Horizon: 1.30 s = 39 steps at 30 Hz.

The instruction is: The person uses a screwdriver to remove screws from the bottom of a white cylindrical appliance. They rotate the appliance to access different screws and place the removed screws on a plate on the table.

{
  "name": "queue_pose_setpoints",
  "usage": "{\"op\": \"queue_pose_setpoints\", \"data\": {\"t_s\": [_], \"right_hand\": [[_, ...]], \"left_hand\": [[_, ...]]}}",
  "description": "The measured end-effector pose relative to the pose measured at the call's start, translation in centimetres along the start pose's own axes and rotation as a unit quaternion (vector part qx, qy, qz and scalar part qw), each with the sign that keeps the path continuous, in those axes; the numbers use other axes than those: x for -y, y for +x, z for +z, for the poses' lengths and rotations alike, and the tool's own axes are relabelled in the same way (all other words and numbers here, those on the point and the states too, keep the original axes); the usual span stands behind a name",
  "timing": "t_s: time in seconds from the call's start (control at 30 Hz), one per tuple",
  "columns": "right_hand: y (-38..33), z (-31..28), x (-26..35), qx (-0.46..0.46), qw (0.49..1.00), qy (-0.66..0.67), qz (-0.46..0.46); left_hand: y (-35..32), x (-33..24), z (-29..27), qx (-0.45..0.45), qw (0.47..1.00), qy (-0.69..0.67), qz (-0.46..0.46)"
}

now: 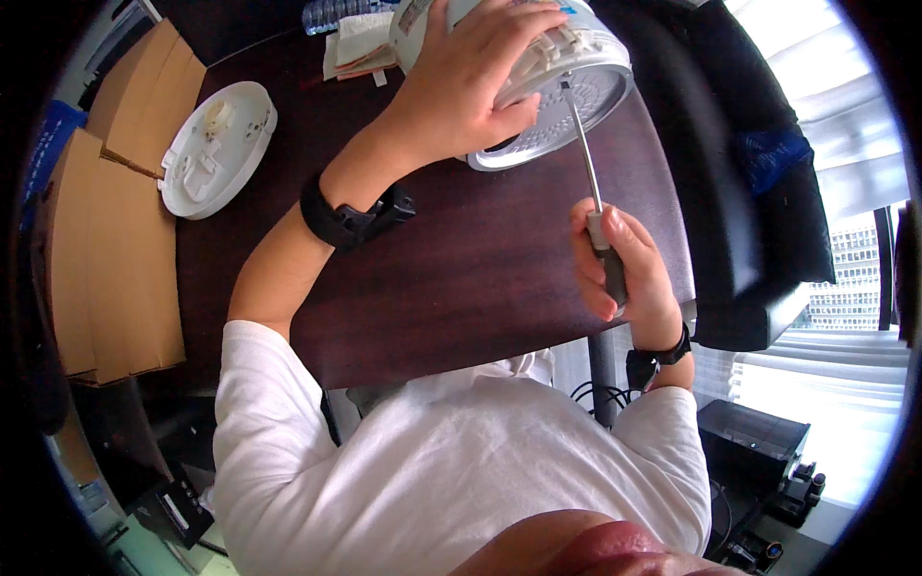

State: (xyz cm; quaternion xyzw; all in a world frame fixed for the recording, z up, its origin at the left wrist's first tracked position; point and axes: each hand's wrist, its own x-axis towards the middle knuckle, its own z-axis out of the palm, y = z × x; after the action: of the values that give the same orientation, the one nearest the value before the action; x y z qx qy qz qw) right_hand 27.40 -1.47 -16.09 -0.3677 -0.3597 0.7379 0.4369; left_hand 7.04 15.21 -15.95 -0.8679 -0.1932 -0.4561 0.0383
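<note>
A white, rounded appliance that looks like a rice cooker (615, 50) is tipped at the far side of the table, its silver-rimmed face with a dimpled plate turned toward me. My left hand (471, 82) grips it from the left, fingers over the top and thumb at the rim. In my right hand (629, 264) is a long screwdriver (586, 154), its grey handle wrapped by my fingers. The shaft points up and away, and its tip meets the white hinge-like part at the rim. Whether a screw sits under the tip is too small to tell.
A white oval cover (216, 158) leans against cardboard boxes (115, 259) on the left of the dark wooden table (432, 288). Folded cloths (360, 48) and bottles (336, 13) lie at the back. A black chair (730, 192) stands close by the table's right edge.
</note>
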Motion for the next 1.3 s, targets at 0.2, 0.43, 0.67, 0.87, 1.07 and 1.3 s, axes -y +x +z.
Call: {"op": "queue_pose_setpoints", "data": {"t_s": [0.2, 0.43, 0.67, 0.87, 1.07, 1.3], "right_hand": [[-0.4, 0.0, -0.3, 0.024, 0.997, 0.066, -0.014], [-0.2, 1.1, -0.3, 0.026, 0.995, 0.097, -0.016], [-0.3, 1.0, -0.8, 0.045, 0.992, 0.116, -0.009], [-0.2, 1.2, -0.5, 0.042, 0.992, 0.119, -0.011], [-0.2, 1.3, -0.5, 0.042, 0.992, 0.123, -0.010], [-0.3, 1.4, -0.5, 0.035, 0.991, 0.129, -0.008]], "left_hand": [[0.4, -0.2, -0.7, 0.048, 0.998, -0.028, -0.035], [0.0, 0.0, 0.1, -0.001, 1.000, -0.002, 0.003], [0.1, -0.1, -0.1, 0.025, 1.000, -0.003, -0.018], [0.3, -0.1, -0.6, 0.055, 0.998, -0.011, -0.032], [0.0, 0.0, 0.2, -0.003, 1.000, 0.003, -0.001], [-0.1, 0.1, 0.2, -0.004, 1.000, 0.006, -0.001]]}}
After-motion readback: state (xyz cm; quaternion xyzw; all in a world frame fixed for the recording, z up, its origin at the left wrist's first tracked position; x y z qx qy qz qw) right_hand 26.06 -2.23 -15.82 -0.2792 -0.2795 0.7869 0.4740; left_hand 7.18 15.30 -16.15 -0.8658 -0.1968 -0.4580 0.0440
